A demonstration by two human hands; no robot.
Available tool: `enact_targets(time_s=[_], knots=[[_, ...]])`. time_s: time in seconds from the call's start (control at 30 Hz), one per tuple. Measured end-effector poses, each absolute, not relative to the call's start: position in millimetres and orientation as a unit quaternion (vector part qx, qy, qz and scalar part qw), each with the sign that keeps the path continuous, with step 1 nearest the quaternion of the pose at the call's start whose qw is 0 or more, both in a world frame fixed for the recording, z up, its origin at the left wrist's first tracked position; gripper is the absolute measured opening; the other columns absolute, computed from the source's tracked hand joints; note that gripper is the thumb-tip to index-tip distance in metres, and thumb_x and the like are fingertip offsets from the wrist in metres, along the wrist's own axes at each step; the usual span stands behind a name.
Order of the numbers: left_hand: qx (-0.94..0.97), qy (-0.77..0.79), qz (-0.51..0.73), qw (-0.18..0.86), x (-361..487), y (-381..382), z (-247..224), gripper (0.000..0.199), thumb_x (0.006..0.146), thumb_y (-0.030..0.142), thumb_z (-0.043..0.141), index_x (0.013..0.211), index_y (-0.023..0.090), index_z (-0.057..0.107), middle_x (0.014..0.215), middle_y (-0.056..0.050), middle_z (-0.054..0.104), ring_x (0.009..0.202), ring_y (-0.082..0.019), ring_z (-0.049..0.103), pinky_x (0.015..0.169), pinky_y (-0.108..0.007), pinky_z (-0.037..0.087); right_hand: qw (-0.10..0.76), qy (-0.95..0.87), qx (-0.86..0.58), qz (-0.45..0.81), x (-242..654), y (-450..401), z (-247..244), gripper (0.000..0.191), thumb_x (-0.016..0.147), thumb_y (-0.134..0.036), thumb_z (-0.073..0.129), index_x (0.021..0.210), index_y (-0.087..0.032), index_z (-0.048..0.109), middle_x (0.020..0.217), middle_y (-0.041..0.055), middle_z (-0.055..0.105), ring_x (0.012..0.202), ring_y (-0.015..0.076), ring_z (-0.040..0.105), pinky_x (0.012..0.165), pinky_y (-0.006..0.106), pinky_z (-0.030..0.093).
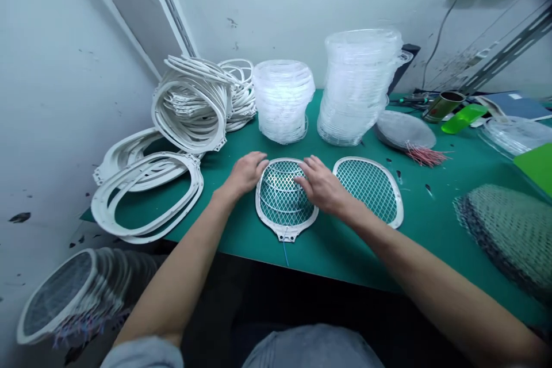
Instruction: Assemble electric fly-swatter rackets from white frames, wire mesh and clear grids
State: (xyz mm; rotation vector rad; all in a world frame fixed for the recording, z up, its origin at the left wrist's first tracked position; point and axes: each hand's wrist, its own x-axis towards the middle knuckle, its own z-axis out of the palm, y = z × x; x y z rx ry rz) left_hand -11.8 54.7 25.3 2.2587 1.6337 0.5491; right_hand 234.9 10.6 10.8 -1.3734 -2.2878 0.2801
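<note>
So the white oval mesh frame is lying flat on the green tabletop, right between the two hands, and both of them are up at its far end. Its narrow tab points back at the person, with a blue cord trailing off it, so the long axis looks to run pretty much straight away from the body. Left hand is at the far left of the rim; right hand is over the far right, a bit further onto the mesh, fingers and thumb spread, not closed on anything. Can't really tell if the left is pinching the rim or just resting there. The second mesh frame sits off to the right, nearer the right arm.
</note>
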Motion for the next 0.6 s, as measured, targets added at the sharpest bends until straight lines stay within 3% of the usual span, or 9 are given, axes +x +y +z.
enact_targets(time_s=[0.1, 0.27, 0.4, 0.6], knots=[[0.797, 0.571, 0.153, 0.126, -21, -3, 11, 0.05, 0.107, 0.042, 0.039, 0.145, 0.016, 0.056, 0.152, -0.015, 0.056, 0.142, -0.03, 0.051, 0.118, -0.046, 0.04, 0.185, -0.832, -0.513, 0.101, 233, -47, -7, 0.062, 0.105, -0.05, 0.042, 0.149, -0.007, 0.052, 0.158, 0.0235, 0.044, 0.154, 0.0411, 0.025, 0.12, 0.062, 0.032], [0.809, 0.574, 0.106, 0.066, -16, -46, -17, 0.056, 0.109, 0.04, 0.03, 0.155, 0.01, 0.042, 0.164, -0.018, 0.037, 0.156, -0.031, 0.026, 0.127, -0.053, 0.024, 0.151, -0.838, -0.518, 0.086, 224, -78, -27, 0.068, 0.106, -0.049, 0.04, 0.148, 0.004, 0.049, 0.16, 0.0298, 0.035, 0.156, 0.0424, 0.02, 0.124, 0.06, 0.025], [0.81, 0.573, 0.11, 0.064, -17, -40, -21, 0.061, 0.108, 0.045, 0.028, 0.157, 0.008, 0.038, 0.164, -0.019, 0.037, 0.156, -0.031, 0.027, 0.127, -0.052, 0.026, 0.171, -0.809, -0.558, 0.073, 223, -75, -26, 0.075, 0.104, -0.055, 0.045, 0.149, 0.005, 0.047, 0.162, 0.0313, 0.031, 0.156, 0.0444, 0.017, 0.124, 0.061, 0.025], [0.809, 0.57, 0.138, 0.037, -20, -35, -27, 0.06, 0.107, 0.044, 0.029, 0.152, 0.008, 0.044, 0.161, -0.02, 0.042, 0.154, -0.032, 0.032, 0.125, -0.052, 0.028, 0.18, -0.798, -0.567, 0.099, 225, -76, -27, 0.079, 0.103, -0.058, 0.044, 0.152, 0.004, 0.043, 0.163, 0.0303, 0.03, 0.156, 0.0426, 0.017, 0.124, 0.061, 0.026]])
